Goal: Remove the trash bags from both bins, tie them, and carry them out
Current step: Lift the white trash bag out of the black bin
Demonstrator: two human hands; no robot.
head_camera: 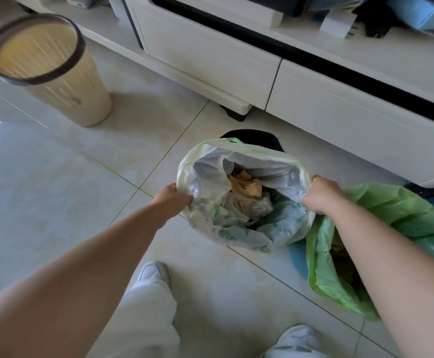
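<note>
the white bag, pale plastic with green print, is held up with its mouth stretched wide, and everything here is placed from it. the left hand grips its left rim, fingers curled tight into a bunch of plastic; the right hand grips the opposite rim the same way, fist closed on the film. inside lie crumpled brown paper and wrappers. just behind the bag a dark bin peeks out; whether the bag's bottom touches the floor cannot be told. just to its right a green bag slumps open in a blue bin, under the right forearm. well off to its upper left stands a beige bin with no liner in it. the likely step is gathering the rim to tie it. the risks as i judge them: the mouth is wide open, so a tilt would spill paper onto the tiles; the thin film could tear where each fist bunches it; and the forearm could drag the green bag's loose edge over.
</note>
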